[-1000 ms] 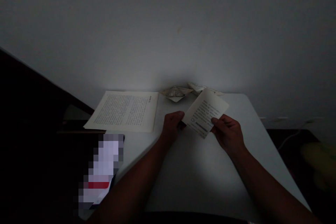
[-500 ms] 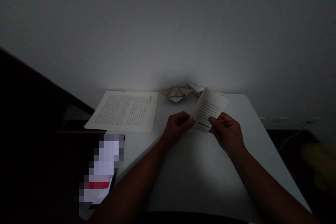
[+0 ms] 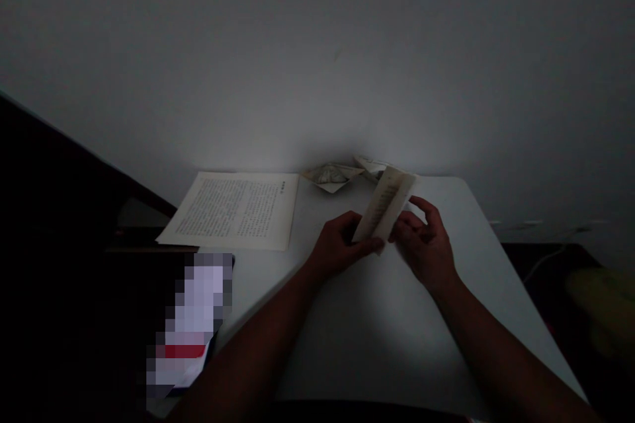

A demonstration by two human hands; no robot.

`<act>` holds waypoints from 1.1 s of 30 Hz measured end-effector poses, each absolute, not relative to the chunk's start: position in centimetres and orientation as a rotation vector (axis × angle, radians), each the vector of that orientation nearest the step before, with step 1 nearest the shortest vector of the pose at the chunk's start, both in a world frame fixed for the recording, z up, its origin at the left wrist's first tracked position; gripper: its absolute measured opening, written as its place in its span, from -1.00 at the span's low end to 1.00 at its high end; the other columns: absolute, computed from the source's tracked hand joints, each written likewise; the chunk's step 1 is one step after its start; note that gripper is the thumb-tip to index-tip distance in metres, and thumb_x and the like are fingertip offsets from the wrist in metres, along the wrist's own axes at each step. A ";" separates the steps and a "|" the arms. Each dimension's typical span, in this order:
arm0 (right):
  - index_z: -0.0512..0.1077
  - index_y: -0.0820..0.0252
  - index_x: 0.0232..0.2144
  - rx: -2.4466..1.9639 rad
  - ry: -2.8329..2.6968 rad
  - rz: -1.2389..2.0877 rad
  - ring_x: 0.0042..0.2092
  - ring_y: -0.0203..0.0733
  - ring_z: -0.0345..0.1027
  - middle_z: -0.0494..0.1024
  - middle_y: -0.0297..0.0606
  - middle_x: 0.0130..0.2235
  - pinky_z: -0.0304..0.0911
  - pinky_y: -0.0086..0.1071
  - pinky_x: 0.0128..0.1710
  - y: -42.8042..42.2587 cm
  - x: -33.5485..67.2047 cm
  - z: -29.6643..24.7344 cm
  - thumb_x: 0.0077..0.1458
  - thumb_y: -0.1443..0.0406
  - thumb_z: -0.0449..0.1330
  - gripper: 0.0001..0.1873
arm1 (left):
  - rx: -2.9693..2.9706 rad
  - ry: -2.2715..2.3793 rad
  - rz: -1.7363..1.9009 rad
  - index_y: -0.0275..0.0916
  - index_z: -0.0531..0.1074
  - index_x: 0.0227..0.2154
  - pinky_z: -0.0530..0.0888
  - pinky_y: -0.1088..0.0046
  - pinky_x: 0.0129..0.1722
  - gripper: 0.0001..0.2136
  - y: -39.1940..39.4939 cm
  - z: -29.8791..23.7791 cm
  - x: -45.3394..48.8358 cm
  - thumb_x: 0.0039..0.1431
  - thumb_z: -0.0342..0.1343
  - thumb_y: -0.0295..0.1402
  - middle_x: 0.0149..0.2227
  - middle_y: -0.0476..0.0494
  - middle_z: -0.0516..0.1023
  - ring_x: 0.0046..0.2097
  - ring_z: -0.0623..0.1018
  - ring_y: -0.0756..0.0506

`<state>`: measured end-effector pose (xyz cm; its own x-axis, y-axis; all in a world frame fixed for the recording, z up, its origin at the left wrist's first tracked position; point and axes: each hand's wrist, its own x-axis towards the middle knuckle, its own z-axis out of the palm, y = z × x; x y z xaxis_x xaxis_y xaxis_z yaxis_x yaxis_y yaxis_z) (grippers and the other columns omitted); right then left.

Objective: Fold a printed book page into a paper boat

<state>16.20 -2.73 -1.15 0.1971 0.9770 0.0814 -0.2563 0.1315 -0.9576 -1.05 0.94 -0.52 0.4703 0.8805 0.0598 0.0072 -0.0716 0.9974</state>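
Note:
A folded sheet of printed paper (image 3: 384, 205) stands tilted above the table, its narrow side towards me. My left hand (image 3: 342, 244) grips it at the lower left, with the thumb across the bottom and the other fingers partly hidden behind it. Close against the paper's right edge is my right hand (image 3: 426, 238), its index finger raised and bent apart from the thumb; the other fingers are curled and dim. Beyond the paper, two folded paper boats rest by the wall: one boat (image 3: 331, 177) in full sight, the other boat (image 3: 370, 164) partly covered by the sheet.
Printed pages (image 3: 233, 211) lie flat on the white table (image 3: 337, 344) at the back left. A phone (image 3: 196, 317) with a lit, blurred screen is at the left edge, beside my left forearm. A pale wall (image 3: 317, 66) rises behind the table. The room is dim.
The sheet has turned and folded narrower, so less of its print faces me. My left thumb has moved right across its bottom. The right hand's thumb has come off the sheet's face, and its index finger has lifted.

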 end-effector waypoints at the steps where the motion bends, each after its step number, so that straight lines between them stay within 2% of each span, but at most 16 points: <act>1: 0.20 -0.10 -0.07 -1.020 -0.926 1.117 -0.39 -0.27 0.35 0.48 -0.37 -0.31 0.30 -0.36 -0.38 -2.8 16.1 -1.1 -0.23 0.16 0.38 -0.35 | 1.470 0.825 0.872 -0.30 0.39 -0.35 0.35 0.49 -0.39 -0.65 0.9 -0.5 -1.0 -0.13 0.29 -0.18 -0.39 -0.05 0.47 -0.37 0.43 -0.01; 4: 0.20 -0.12 -0.10 -1.018 -0.936 1.161 -0.37 -0.25 0.38 0.46 -0.40 -0.34 0.30 -0.38 -0.41 -2.8 16.0 -1.1 -0.30 0.16 0.41 -0.32 | 1.488 0.829 0.861 -0.30 0.39 -0.37 0.34 0.50 -0.38 -0.66 0.8 -0.4 -0.9 -0.14 0.30 -0.20 -0.42 -0.03 0.46 -0.39 0.42 0.00; 7: 0.19 -0.13 -0.03 -1.005 -0.992 1.218 -0.28 -0.19 0.41 0.48 -0.34 -0.26 0.34 -0.34 -0.34 -2.9 15.9 -1.2 -0.31 0.16 0.42 -0.24 | 1.530 0.852 0.854 -0.30 0.40 -0.38 0.33 0.51 -0.40 -0.68 0.8 -0.3 -0.9 -0.12 0.28 -0.19 -0.44 -0.02 0.45 -0.41 0.40 0.01; 13: 0.19 -0.15 0.04 -0.987 -1.053 1.227 -0.20 -0.13 0.41 0.47 -0.29 -0.16 0.36 -0.24 -0.25 -3.0 16.1 -1.4 -0.29 0.16 0.41 -0.19 | 1.638 0.864 0.890 -0.33 0.45 -0.32 0.37 0.47 -0.37 -0.71 0.9 -0.5 -1.0 0.05 0.14 -0.16 -0.38 -0.11 0.51 -0.34 0.47 -0.06; 15: 0.14 -0.16 0.09 -1.006 -1.106 1.207 -0.17 -0.10 0.40 0.47 -0.29 -0.14 0.36 -0.19 -0.20 -3.0 16.1 -1.5 -0.32 0.22 0.43 -0.10 | 1.663 0.857 0.907 -0.33 0.46 -0.27 0.40 0.44 -0.32 -0.70 0.9 -0.7 -1.0 0.09 0.10 -0.17 -0.32 -0.14 0.54 -0.29 0.50 -0.09; 18: 0.01 -0.17 0.18 -1.064 -1.220 1.123 -0.04 -0.05 0.34 0.42 -0.25 -0.03 0.31 -0.11 -0.06 -3.1 16.0 -1.8 -0.46 0.34 0.48 0.17 | 1.631 0.836 0.950 -0.32 0.45 -0.17 0.43 0.40 -0.25 -0.67 0.9 -0.9 -1.1 0.12 0.08 -0.18 -0.23 -0.18 0.56 -0.22 0.52 -0.12; 20: 0.00 -0.14 0.20 -1.107 -1.281 1.068 0.04 -0.01 0.28 0.37 -0.21 0.06 0.26 -0.07 0.01 -3.1 15.9 -2.1 -0.49 0.36 0.49 0.21 | 1.608 0.836 0.964 -0.31 0.44 -0.14 0.44 0.39 -0.22 -0.66 0.9 -0.9 -1.0 0.12 0.09 -0.19 -0.21 -0.19 0.56 -0.20 0.53 -0.14; 23: 0.03 -0.11 0.20 -1.146 -1.323 1.036 0.08 0.00 0.24 0.32 -0.17 0.11 0.23 -0.05 0.04 -3.1 15.8 -2.3 -0.38 0.34 0.46 0.11 | 1.598 0.844 0.955 -0.31 0.44 -0.14 0.46 0.38 -0.24 -0.67 0.9 -0.9 -1.1 0.11 0.10 -0.19 -0.21 -0.20 0.57 -0.21 0.54 -0.14; 27: 0.01 -0.09 0.21 -1.089 -1.283 1.087 0.01 -0.06 0.32 0.34 -0.14 0.09 0.23 -0.08 0.04 -3.2 15.7 -1.9 -0.22 0.29 0.40 -0.01 | 1.588 0.824 0.959 -0.31 0.45 -0.16 0.47 0.33 -0.21 -0.68 1.0 -1.0 -1.1 0.10 0.11 -0.19 -0.21 -0.21 0.57 -0.21 0.55 -0.15; 30: 0.18 -0.03 0.14 -1.082 -1.171 1.089 0.00 -0.08 0.34 0.41 -0.16 0.04 0.27 -0.15 0.01 -3.1 15.8 -1.4 -0.09 0.22 0.33 -0.26 | 1.577 0.852 0.964 -0.33 0.47 -0.20 0.47 0.34 -0.23 -0.69 1.0 -1.2 -1.2 0.11 0.10 -0.19 -0.23 -0.22 0.58 -0.23 0.55 -0.13; 33: 0.40 0.10 -0.06 -1.158 -1.021 0.994 -0.02 -0.04 0.37 0.52 -0.15 -0.09 0.29 -0.14 -0.01 -3.0 16.1 -1.5 -0.05 0.17 0.29 -0.54 | 1.566 0.874 0.960 -0.34 0.48 -0.22 0.48 0.37 -0.28 -0.68 0.9 -1.3 -1.2 0.11 0.09 -0.18 -0.26 -0.22 0.58 -0.28 0.55 -0.11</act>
